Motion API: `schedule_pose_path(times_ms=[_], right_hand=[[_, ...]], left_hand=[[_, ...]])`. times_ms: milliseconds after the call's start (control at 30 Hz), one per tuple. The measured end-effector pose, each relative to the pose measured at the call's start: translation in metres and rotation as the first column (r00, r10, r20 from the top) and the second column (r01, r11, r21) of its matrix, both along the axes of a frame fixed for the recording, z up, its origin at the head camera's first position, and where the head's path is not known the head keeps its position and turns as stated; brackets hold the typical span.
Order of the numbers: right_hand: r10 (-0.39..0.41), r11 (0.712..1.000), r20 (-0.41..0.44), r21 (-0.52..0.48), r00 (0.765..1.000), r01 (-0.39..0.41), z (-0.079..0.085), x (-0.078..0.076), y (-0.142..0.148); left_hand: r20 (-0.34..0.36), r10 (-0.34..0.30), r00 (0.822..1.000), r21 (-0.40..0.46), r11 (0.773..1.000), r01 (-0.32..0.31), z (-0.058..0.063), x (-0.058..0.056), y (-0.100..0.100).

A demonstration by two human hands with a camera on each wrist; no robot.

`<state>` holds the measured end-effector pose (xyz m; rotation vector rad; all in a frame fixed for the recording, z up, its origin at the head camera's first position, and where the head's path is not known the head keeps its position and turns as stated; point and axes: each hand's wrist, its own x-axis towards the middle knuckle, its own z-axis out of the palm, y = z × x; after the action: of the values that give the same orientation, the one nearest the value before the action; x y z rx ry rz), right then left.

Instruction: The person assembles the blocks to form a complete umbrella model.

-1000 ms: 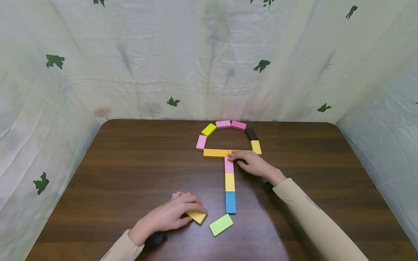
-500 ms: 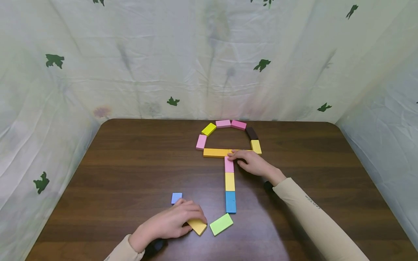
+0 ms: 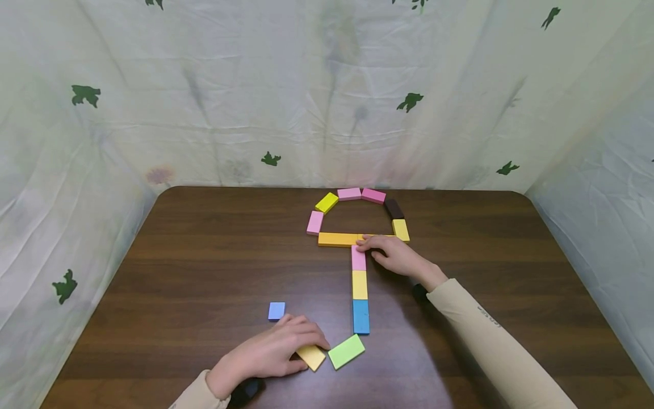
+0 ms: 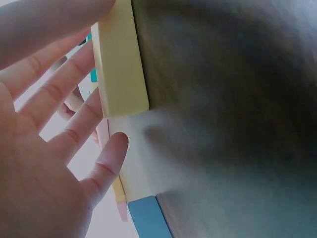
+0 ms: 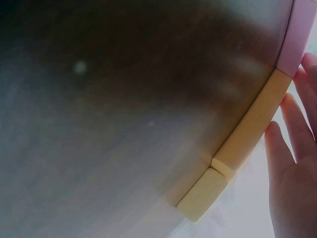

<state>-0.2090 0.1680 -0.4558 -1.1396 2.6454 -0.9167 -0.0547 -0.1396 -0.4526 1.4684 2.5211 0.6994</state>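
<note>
My left hand (image 3: 273, 349) holds a pale yellow block (image 3: 313, 358) between thumb and fingers, flat at the near side of the table. In the left wrist view the block (image 4: 121, 64) shows beside the thumb, its far end hidden there. Just right of it lies a light green block (image 3: 347, 351), slanted, close under a blue block (image 3: 360, 317). My right hand (image 3: 395, 257) rests its fingertips where a pink block (image 3: 359, 260) meets the orange blocks (image 3: 337, 240). In the right wrist view its fingers (image 5: 296, 126) lie fairly straight along an orange block.
A yellow block (image 3: 360, 285) links the pink and blue ones in a column. Above, an arch of several blocks, among them a dark brown block (image 3: 394, 209), stands on the orange row. A small light blue block (image 3: 276, 311) lies left on the wooden table (image 3: 204, 255).
The left hand has drawn the pale yellow block nearer the front edge, then slightly right toward the green block, uncovering the small light blue block. The right hand has stayed put.
</note>
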Motion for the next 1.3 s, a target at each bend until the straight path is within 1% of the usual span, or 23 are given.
schedule_pose_path(times_ms=[267,667,1100,1300], right_hand=[[-0.010,1.000,0.004,0.002,1.000,0.010,-0.0006,0.0001,-0.0006],[-0.002,1.000,0.010,-0.001,1.000,0.002,-0.0006,-0.0002,-0.0005],[-0.008,1.000,0.024,0.005,1.000,0.008,0.0013,-0.0005,-0.0006],[-0.004,1.000,0.016,0.002,1.000,0.004,0.0009,-0.0011,-0.0006]], left_hand=[[-0.031,-0.026,0.999,0.031,0.999,0.027,-0.0011,0.0010,0.0033],[-0.059,-0.027,0.998,0.018,0.999,0.028,-0.0028,0.0009,0.0031],[-0.055,-0.024,0.998,0.023,0.999,0.025,0.0001,0.0002,0.0034],[-0.048,-0.016,0.999,0.017,1.000,0.017,0.0004,0.0002,0.0037]])
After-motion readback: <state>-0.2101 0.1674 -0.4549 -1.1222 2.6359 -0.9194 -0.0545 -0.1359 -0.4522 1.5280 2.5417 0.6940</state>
